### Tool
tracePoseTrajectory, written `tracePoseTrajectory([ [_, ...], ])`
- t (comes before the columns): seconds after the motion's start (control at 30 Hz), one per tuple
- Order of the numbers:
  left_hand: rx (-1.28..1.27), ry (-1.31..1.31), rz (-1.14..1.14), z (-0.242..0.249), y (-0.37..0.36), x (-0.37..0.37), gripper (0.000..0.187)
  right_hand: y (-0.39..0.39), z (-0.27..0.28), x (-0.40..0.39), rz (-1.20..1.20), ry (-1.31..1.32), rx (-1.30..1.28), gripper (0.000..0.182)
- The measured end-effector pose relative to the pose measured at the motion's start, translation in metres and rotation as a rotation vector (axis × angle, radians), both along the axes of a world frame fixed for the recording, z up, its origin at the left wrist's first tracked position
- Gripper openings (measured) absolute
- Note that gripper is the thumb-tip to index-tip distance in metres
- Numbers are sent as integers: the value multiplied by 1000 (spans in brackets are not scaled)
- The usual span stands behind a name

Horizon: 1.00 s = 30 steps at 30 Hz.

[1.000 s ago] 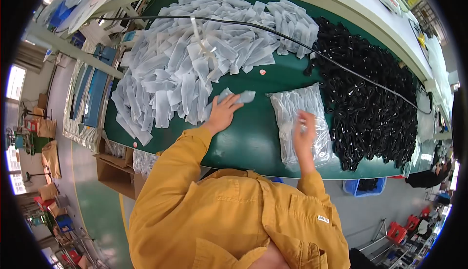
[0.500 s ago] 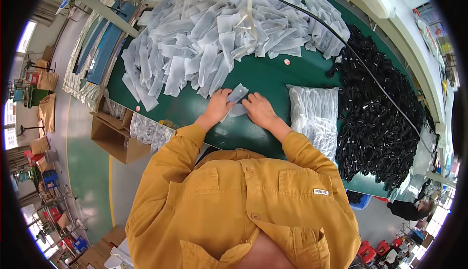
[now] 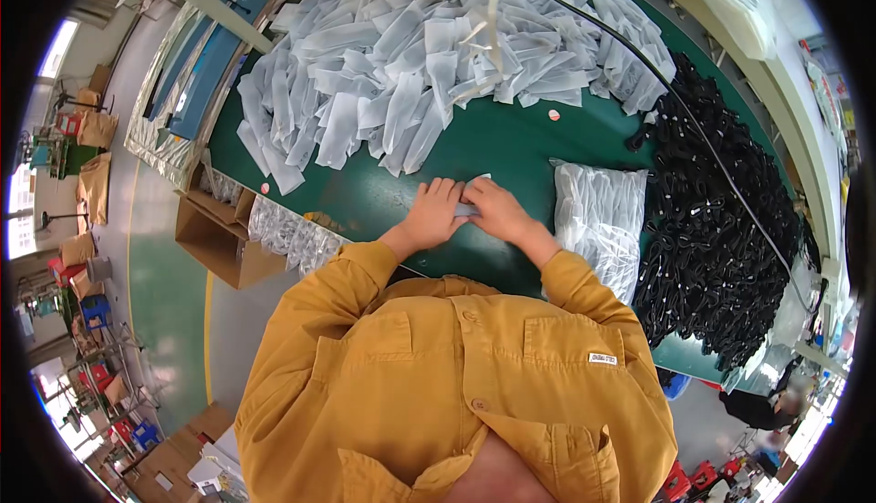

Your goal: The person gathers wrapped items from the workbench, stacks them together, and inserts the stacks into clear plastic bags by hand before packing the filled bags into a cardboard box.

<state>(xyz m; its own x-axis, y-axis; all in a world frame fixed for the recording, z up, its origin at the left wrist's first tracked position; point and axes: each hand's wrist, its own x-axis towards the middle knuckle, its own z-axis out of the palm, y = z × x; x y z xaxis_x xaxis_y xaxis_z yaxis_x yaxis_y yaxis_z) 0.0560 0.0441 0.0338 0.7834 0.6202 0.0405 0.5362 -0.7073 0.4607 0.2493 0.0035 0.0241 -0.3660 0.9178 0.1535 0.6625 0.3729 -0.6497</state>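
My left hand (image 3: 431,216) and my right hand (image 3: 497,209) meet over the green table (image 3: 365,207), close to its near edge. Between them is a small frosted plastic bag (image 3: 466,210), mostly covered by my fingers. The fingers of both hands are curled in and closed on it. Whether anything is inside this bag is hidden. Just beyond my hands spreads a large heap of similar frosted plastic bags (image 3: 401,65). To the right of my right hand lies a clear bag packed with whitish pouches (image 3: 598,220).
A big pile of black cables (image 3: 721,248) covers the table's right side. A black cord (image 3: 630,47) crosses above the table. At the left stand a blue machine (image 3: 205,74) and an open cardboard box (image 3: 214,238), with clear plastic packs (image 3: 292,229) beside it.
My hands have drawn closer together, and the bag, which showed spread between them, is now largely covered by my fingers. The view has shifted slightly.
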Motion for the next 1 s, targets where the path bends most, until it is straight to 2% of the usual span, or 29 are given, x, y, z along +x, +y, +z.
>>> tracePoseTrajectory([
  [0.1,110,42,2,-27,-12,-4,50,42,7,14,65,294,-173,25],
  [0.13,131,39,-4,-33,-15,-6,50,54,18,9,-101,244,-168,28],
  [0.2,153,22,-16,-33,-21,-11,49,82,47,-10,-189,38,-157,28],
  [0.3,150,-1,-41,-23,-28,-19,48,106,22,-49,-116,-129,-130,31],
  [0.43,127,-28,-30,-22,-23,-44,44,104,9,-61,-266,-351,-264,36],
  [0.53,198,-85,-20,1,-16,-53,39,81,-16,-36,-88,-404,-67,39],
  [0.63,198,-80,-43,27,-5,-49,37,45,-11,-27,194,-266,56,29],
  [0.73,153,-61,-124,14,-1,-50,35,45,-3,-24,296,40,-153,16],
  [0.77,139,-56,-156,4,-2,-52,34,55,2,-19,241,187,-295,10],
  [0.87,144,-111,-168,-15,-6,-53,35,93,12,-33,35,66,50,19],
  [0.97,5,-79,-123,-8,-10,-56,49,125,-14,-55,-8,-161,269,27],
  [1.0,-29,-93,-105,-4,-12,-59,52,126,-12,-59,-4,-205,232,29],
])
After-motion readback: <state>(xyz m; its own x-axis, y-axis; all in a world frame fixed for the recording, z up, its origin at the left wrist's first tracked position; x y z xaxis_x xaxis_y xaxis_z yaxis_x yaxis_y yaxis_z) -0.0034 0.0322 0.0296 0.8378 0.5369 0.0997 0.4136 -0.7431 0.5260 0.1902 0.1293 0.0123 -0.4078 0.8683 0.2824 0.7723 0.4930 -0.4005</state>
